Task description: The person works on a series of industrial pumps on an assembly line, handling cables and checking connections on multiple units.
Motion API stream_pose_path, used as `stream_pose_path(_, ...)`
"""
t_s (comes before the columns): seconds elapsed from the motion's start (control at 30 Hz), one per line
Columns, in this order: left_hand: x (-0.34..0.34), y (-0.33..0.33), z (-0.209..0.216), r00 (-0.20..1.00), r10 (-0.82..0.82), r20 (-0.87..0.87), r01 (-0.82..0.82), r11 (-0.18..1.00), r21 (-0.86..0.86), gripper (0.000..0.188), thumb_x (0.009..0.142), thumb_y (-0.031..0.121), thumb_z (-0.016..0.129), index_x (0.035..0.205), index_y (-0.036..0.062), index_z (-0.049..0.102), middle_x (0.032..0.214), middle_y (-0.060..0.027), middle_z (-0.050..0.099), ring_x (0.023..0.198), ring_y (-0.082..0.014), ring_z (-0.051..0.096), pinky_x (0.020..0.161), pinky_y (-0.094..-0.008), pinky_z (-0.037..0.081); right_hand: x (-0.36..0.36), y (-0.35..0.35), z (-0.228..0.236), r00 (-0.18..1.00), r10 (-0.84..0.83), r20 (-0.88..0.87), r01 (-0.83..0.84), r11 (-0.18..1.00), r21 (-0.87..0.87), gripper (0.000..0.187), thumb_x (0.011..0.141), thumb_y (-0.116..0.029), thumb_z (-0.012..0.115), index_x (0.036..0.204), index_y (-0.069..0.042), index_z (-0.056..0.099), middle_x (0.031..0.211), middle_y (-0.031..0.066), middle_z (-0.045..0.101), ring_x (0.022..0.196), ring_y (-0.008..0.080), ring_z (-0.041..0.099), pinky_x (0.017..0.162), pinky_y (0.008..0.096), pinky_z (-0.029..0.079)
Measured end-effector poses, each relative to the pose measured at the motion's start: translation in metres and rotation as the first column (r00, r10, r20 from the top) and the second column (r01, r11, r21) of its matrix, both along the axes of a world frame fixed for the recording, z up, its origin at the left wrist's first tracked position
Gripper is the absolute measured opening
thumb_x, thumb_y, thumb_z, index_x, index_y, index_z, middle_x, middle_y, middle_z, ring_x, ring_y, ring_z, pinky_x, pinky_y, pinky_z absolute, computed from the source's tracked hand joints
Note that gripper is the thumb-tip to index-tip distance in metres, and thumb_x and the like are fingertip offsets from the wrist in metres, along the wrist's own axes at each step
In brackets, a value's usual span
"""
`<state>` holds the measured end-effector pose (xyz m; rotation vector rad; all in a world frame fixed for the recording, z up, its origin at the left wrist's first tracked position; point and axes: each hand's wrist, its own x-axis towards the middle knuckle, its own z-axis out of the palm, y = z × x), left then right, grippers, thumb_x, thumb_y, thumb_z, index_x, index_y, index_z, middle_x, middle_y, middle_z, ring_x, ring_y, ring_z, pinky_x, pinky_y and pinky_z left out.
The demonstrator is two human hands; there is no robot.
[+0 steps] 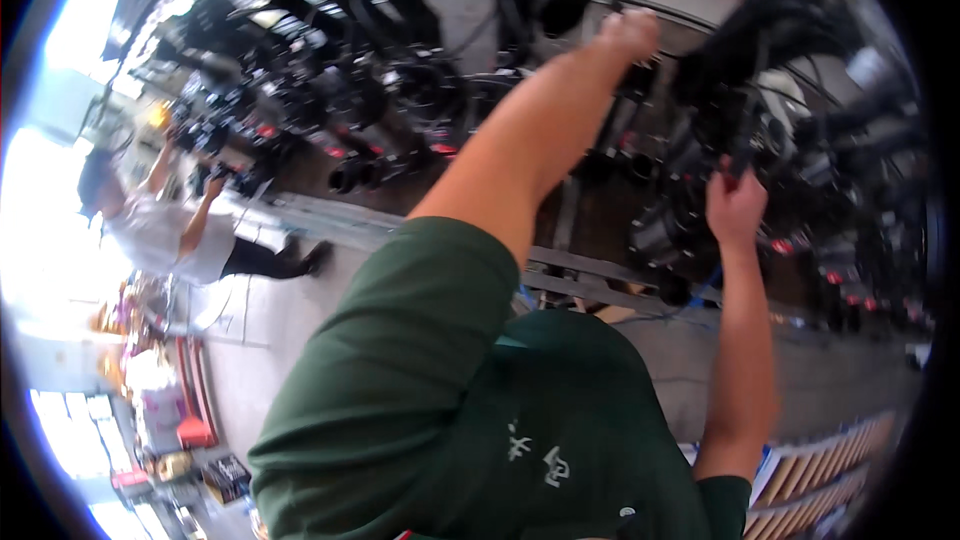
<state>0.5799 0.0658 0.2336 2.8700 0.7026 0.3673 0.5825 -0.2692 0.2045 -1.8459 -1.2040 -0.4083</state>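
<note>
My left hand (pixel 630 35) is stretched far forward over the row, its fingers curled at a dark part that I cannot make out. Lower and to the right, my right hand (pixel 737 202) closes around a slim black part (pixel 742 145) that runs up into a black assembly. Its kind does not show. Around both hands stand black assemblies (pixel 655 230) with tubes and small red marks, packed closely. A pale curved piece (pixel 782 100) sits just beyond my right hand.
More black tubular assemblies (pixel 360 105) line the left. A metal rail (pixel 590 285) runs along the near edge, with a blue cable (pixel 690 305) by it. A co-worker (pixel 170 230) handles parts at far left. A red pallet jack (pixel 196 425) and slatted racks (pixel 815 470) stand behind.
</note>
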Motion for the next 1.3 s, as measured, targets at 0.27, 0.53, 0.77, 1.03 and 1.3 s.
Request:
stream_pose_path(0.27, 0.082, 0.023, -0.035, 1.000, -0.003, -0.004, 0.003, 0.998, -0.056, 0.035, 0.085, 0.016, 0.066, 0.119, 0.0148, 0.074, 0.114, -0.0137, 0.075, 0.107, -0.0322, 0.072, 0.093, -0.0421, 0.057, -0.007, 0.006, 0.014, 0.998, 0.056, 0.042, -0.058, 0.998, 0.036, 0.012, 0.083, -0.015, 0.068, 0.090, -0.006, 0.063, 0.062, 0.0084, 0.057, 0.060, 0.0339, 0.061, 0.057, 0.0440, 0.048)
stream_pose_path(0.53, 0.007, -0.010, -0.039, 0.945, -0.235, 0.229, 0.207, 0.968, 0.139, 0.029, 0.097, 0.024, 0.060, 0.122, 0.0157, 0.070, 0.104, -0.0167, 0.075, 0.098, -0.0364, 0.073, 0.085, -0.0496, 0.056, -0.005, 0.002, 0.009, 0.963, 0.083, -0.255, -0.061, 0.994, 0.094, 0.030, 0.088, -0.030, 0.078, 0.095, -0.003, 0.066, 0.061, 0.0025, 0.058, 0.054, 0.0146, 0.059, 0.055, 0.0304, 0.047)
stream_pose_path(0.77, -0.089, 0.003, 0.015, 0.951, -0.304, -0.051, 0.308, 0.942, 0.134, 0.041, 0.102, 0.036, 0.058, 0.136, 0.0150, 0.059, 0.122, -0.0188, 0.067, 0.120, -0.0396, 0.060, 0.101, -0.0495, 0.049, 0.011, -0.015, 0.024, 0.751, 0.307, -0.584, -0.125, 0.936, 0.330, 0.035, 0.100, -0.014, 0.067, 0.129, 0.002, 0.057, 0.096, 0.0021, 0.066, 0.077, 0.0079, 0.060, 0.073, 0.0236, 0.051)
stream_pose_path(1.03, -0.118, -0.021, -0.014, 0.939, -0.139, 0.313, 0.075, 0.975, 0.209, 0.059, 0.093, 0.027, 0.068, 0.147, 0.0123, 0.048, 0.136, -0.0207, 0.055, 0.131, -0.0436, 0.050, 0.110, -0.0523, 0.041, 0.058, -0.055, 0.081, 0.557, 0.221, -0.800, -0.094, 0.975, 0.203, 0.045, 0.096, -0.005, 0.053, 0.140, -0.003, 0.059, 0.093, 0.0049, 0.066, 0.066, 0.0047, 0.050, 0.057, 0.0209, 0.042)
stream_pose_path(1.3, -0.167, -0.141, -0.120, 0.919, -0.224, 0.325, 0.202, 0.974, 0.100, 0.018, 0.086, 0.014, 0.067, 0.103, 0.0093, 0.068, 0.116, -0.0120, 0.062, 0.116, -0.0353, 0.057, 0.095, -0.0495, 0.047, 0.049, -0.054, 0.102, 0.770, -0.068, -0.635, -0.047, 0.986, -0.162, 0.033, 0.093, -0.026, 0.076, 0.104, 0.005, 0.070, 0.085, 0.0083, 0.070, 0.073, 0.0143, 0.067, 0.069, 0.0318, 0.054)
